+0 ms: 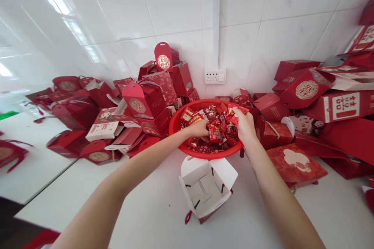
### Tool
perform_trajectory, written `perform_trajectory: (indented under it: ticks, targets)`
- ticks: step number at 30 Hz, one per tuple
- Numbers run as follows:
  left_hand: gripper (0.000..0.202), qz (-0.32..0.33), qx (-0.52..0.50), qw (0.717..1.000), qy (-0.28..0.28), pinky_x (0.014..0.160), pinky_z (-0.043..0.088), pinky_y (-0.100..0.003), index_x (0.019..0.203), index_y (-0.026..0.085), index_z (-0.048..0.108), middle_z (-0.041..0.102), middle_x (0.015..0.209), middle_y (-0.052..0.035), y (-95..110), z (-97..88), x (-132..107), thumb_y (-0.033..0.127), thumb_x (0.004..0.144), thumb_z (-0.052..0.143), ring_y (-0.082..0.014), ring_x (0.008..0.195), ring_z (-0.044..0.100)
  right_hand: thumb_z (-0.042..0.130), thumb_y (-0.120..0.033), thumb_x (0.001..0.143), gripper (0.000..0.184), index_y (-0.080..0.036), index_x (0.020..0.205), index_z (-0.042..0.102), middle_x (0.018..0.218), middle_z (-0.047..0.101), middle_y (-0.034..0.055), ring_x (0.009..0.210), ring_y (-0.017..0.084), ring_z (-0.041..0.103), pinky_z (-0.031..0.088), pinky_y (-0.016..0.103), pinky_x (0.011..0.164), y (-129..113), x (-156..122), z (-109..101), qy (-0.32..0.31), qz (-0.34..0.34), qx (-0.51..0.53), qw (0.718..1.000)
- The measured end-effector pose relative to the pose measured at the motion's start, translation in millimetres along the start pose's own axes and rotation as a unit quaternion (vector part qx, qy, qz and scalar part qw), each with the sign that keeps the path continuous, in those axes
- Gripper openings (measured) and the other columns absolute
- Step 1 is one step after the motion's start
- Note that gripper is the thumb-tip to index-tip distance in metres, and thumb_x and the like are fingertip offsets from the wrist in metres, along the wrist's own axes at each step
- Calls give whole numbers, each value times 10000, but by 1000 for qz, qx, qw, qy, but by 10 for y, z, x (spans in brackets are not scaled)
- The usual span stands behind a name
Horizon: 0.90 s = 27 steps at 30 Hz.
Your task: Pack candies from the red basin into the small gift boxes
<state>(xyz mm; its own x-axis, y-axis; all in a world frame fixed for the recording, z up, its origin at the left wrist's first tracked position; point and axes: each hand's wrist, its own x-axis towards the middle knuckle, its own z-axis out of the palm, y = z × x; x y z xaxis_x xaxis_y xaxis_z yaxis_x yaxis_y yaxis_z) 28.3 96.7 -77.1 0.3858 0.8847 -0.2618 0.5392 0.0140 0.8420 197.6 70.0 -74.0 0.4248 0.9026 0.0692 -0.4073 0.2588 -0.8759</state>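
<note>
A round red basket (178,121) full of small red-wrapped candies (219,122) stands on the white table near the wall. My left hand (199,128) reaches into the basket, fingers curled down among the candies. My right hand (244,123) is over the basket's right side, closed on a few red candy packets. In front of the basket lies an open red gift box (208,188) with a white inside, flaps spread, tipped toward me.
Piles of red gift boxes (146,103) crowd the table's back left and right (306,85) against the white tiled wall. A flat red box (295,163) lies right of the basket. A wall socket (214,76) sits above the basket.
</note>
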Motion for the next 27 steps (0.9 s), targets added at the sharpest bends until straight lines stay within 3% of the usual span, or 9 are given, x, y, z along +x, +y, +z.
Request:
perform_trajectory:
  ticks: [4, 7, 9, 11, 14, 16, 18, 22, 27]
  targets:
    - [598, 36, -132, 990, 27, 687, 614, -316, 1348, 155, 549, 738, 726, -15, 168, 17, 67, 216, 789, 753, -225, 719, 751, 745, -282, 644, 179, -193, 648, 589, 503, 583, -63, 424, 87, 476, 385, 205, 393, -48, -38, 14, -2, 14, -3, 1000]
    - [751, 57, -148, 987, 25, 676, 602, -307, 1485, 173, 399, 739, 734, -16, 235, 27, 107, 205, 819, 744, -217, 726, 747, 742, -264, 653, 192, -199, 617, 565, 467, 541, -74, 400, 79, 455, 368, 196, 368, -71, -60, 18, 3, 8, 2, 1000]
    - [721, 71, -139, 987, 30, 673, 592, -302, 1467, 182, 398, 739, 737, -15, 194, -12, 122, 191, 825, 726, -202, 699, 741, 741, -264, 662, 199, -201, 610, 559, 460, 532, -74, 394, 77, 453, 371, 193, 367, -80, -66, 20, 10, 4, 0, 1000]
    - [511, 100, -124, 987, 33, 686, 577, -279, 1280, 173, 549, 743, 758, -18, 97, -100, 111, 187, 799, 722, -174, 689, 733, 735, -252, 675, 192, -199, 617, 559, 473, 543, -70, 397, 78, 463, 374, 192, 366, -85, -64, 21, 16, 8, -1, 1000]
    - [191, 115, -21, 990, -84, 698, 552, -241, 865, 156, 668, 746, 759, -25, -57, -264, 24, 235, 716, 757, -154, 708, 720, 739, -247, 680, 186, -199, 646, 563, 506, 565, -67, 410, 83, 485, 377, 192, 366, -85, -52, 17, 7, 14, -1, 1000]
    - [238, 87, 93, 969, -210, 711, 545, -234, 845, 175, 716, 767, 816, -22, -97, -319, -74, 293, 657, 801, -166, 759, 721, 748, -260, 667, 193, -200, 655, 565, 512, 562, -69, 418, 85, 493, 377, 192, 370, -81, -45, 14, 0, 16, 0, 1000]
    - [354, 68, 205, 942, -256, 689, 530, -239, 963, 200, 741, 777, 876, -19, -66, -288, -177, 366, 658, 811, -180, 760, 713, 747, -268, 651, 191, -200, 649, 569, 502, 551, -73, 422, 86, 490, 375, 194, 375, -75, -43, 14, 1, 19, -1, 1000]
    - [443, 86, 391, 894, -201, 675, 504, -296, 1053, 160, 714, 765, 879, -90, 87, -19, -302, 532, 817, 669, -238, 738, 700, 726, -256, 646, 157, -192, 638, 583, 500, 555, -70, 423, 82, 471, 373, 203, 390, -62, -53, 23, 5, 15, 2, 1000]
    - [249, 112, 456, 876, -112, 722, 499, -330, 827, 174, 730, 759, 841, -148, 97, 262, -280, 417, 823, 674, -289, 767, 701, 756, -290, 651, 209, -200, 646, 568, 512, 546, -72, 424, 86, 471, 357, 212, 394, -34, -51, 15, 2, 1, -2, 1000]
